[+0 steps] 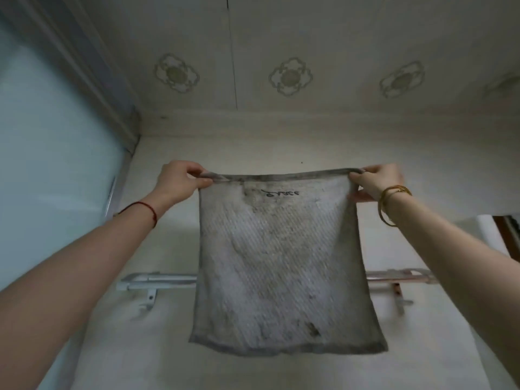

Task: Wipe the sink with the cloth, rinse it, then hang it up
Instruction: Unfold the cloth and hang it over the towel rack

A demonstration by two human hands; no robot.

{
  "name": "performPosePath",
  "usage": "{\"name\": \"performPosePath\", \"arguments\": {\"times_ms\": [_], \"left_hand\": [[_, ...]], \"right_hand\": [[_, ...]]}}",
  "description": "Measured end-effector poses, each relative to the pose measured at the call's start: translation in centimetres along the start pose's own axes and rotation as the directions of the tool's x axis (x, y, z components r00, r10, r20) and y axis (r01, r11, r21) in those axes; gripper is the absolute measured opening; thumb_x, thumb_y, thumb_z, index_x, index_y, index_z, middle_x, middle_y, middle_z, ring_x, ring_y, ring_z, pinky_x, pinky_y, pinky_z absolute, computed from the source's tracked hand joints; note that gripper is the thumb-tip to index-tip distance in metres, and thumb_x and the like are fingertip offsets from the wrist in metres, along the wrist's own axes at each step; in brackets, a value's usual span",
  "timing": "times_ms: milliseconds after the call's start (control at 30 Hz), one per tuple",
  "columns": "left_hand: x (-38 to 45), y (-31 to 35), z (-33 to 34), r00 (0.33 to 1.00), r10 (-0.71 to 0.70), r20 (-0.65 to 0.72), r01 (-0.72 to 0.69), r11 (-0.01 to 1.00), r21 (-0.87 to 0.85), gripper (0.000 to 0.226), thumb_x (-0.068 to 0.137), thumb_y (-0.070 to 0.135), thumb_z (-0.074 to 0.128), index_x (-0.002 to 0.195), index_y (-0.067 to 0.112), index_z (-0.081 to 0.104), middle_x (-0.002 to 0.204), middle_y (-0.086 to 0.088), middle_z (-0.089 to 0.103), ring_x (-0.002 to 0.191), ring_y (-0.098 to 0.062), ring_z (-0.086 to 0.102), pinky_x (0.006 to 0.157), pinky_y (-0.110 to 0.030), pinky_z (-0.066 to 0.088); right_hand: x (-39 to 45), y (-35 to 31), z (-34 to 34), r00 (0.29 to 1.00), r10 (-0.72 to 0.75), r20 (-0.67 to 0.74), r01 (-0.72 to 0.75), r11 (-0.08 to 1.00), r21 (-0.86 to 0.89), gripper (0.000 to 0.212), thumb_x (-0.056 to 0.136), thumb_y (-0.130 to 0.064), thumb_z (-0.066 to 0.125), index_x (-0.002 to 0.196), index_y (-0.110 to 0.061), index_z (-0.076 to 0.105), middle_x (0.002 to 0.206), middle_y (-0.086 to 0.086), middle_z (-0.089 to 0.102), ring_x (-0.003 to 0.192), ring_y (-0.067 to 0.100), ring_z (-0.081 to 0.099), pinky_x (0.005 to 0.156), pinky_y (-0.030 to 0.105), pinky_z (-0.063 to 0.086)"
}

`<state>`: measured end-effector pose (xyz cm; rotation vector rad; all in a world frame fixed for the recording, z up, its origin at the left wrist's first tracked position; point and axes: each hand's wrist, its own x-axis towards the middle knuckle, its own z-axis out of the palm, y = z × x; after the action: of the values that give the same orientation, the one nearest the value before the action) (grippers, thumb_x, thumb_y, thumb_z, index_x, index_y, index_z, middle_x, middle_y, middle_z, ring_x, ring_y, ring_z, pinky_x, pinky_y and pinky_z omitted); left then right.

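at the far left we see a pale frosted glass pane [53,164] in a grey frame, its edges cut off by the picture. our left forearm comes in from the lower left corner, the elbow out of view, with a thin red cord bracelet [146,210] round the wrist. the left hand [176,181] is raised high against the wall, and its fingers [197,171] are curled and pinching the upper left corner of the cloth [278,263] — the thumb's tip is partly hidden behind the rolled hem.

the cloth hangs flat and stretched between our two hands, in front of the wall and above and across the rail. it is a roughly square piece of grey-white ribbed fabric with a darker grey border, dark stains near its lower right, and a small line of dark script near the top that we cannot read. it covers the middle of a pale metal towel rail [157,280] fixed to the wall, so we see only the rail's two ends and their brackets; whether the cloth touches the rail we cannot tell.

the right hand [374,182] pinches the upper right corner, fingers [368,171] curled over the hem and others tucked behind the fabric. two gold bangles [389,202] sit on that wrist, and the forearm runs off the right edge. above all this, cream panels carry raised flower ornaments [289,76] — the rightmost one is blurred. a dark strip at the right edge is too cut off to make out.
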<state>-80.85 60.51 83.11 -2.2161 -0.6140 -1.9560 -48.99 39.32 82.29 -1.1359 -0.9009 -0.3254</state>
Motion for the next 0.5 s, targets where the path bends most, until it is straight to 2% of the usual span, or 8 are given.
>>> {"name": "performPosePath", "arguments": {"times_ms": [33,100,167,233,300,367,500], "left_hand": [[0.9,0.3,0.5,0.998,-0.036,-0.054,0.034,0.999,-0.029,0.011,0.079,0.023,0.080,0.087,0.018,0.075,0.078,0.000,0.067,0.075,-0.013,0.060,0.066,-0.021,0.041],[2.8,1.0,1.4,0.983,-0.138,-0.120,0.121,0.983,-0.137,0.009,0.079,0.022,0.080,0.079,0.016,0.073,0.066,-0.003,0.066,0.061,-0.018,0.063,0.067,-0.024,0.048],[4.3,1.5,2.3,0.961,-0.256,-0.108,0.208,0.921,-0.329,0.013,0.081,0.013,0.078,0.076,0.017,0.066,0.063,-0.005,0.065,0.052,-0.021,0.066,0.069,-0.034,0.059],[5.7,1.4,3.1,0.945,-0.317,-0.083,0.241,0.843,-0.480,0.014,0.083,0.004,0.074,0.085,0.011,0.063,0.075,-0.012,0.068,0.051,-0.021,0.068,0.073,-0.042,0.062],[6.9,1.1,3.9,0.942,-0.320,-0.100,0.222,0.819,-0.529,0.012,0.086,0.001,0.070,0.093,0.008,0.062,0.086,-0.018,0.069,0.044,-0.013,0.066,0.062,-0.033,0.063],[7.7,0.8,4.5,0.946,-0.299,-0.121,0.183,0.807,-0.561,0.011,0.089,-0.001,0.067,0.098,0.005,0.063,0.083,-0.016,0.066,0.039,-0.005,0.063,0.052,-0.021,0.059],[8.4,0.3,5.1,0.958,-0.251,-0.141,0.123,0.799,-0.589,0.008,0.087,-0.002,0.068,0.092,0.003,0.065,0.077,-0.014,0.065,0.044,-0.005,0.065,0.053,-0.017,0.058]], "right_hand": [[0.6,-0.6,0.3,0.999,0.034,0.002,-0.034,0.995,0.090,0.026,0.082,-0.015,0.074,0.104,-0.008,0.062,0.090,0.008,0.065,0.069,0.039,0.072,0.075,0.045,0.060],[1.9,-1.5,1.0,0.999,0.036,-0.028,-0.031,0.986,0.163,0.025,0.083,-0.012,0.073,0.102,-0.010,0.057,0.097,0.011,0.063,0.071,0.041,0.071,0.074,0.046,0.060],[2.9,-2.1,1.7,0.997,-0.002,-0.073,0.013,0.987,0.160,0.027,0.084,-0.014,0.072,0.108,-0.012,0.059,0.086,0.006,0.062,0.072,0.037,0.071,0.076,0.045,0.060],[3.8,-2.5,2.2,0.996,-0.028,-0.085,0.044,0.981,0.186,0.035,0.086,-0.016,0.071,0.118,-0.009,0.059,0.079,0.000,0.058,0.074,0.034,0.072,0.079,0.043,0.060],[4.6,-2.5,2.5,0.996,-0.043,-0.072,0.058,0.975,0.213,0.035,0.088,-0.015,0.069,0.120,-0.008,0.058,0.079,-0.001,0.057,0.080,0.033,0.072,0.081,0.043,0.059],[5.4,-2.3,2.9,0.997,-0.049,-0.061,0.062,0.967,0.247,0.030,0.088,-0.013,0.068,0.116,-0.009,0.058,0.081,0.000,0.057,0.081,0.035,0.071,0.082,0.043,0.059],[6.6,-1.4,3.5,0.997,-0.047,-0.058,0.062,0.953,0.295,0.021,0.088,-0.010,0.067,0.104,-0.013,0.055,0.083,0.001,0.057,0.073,0.034,0.069,0.082,0.043,0.058]]}}
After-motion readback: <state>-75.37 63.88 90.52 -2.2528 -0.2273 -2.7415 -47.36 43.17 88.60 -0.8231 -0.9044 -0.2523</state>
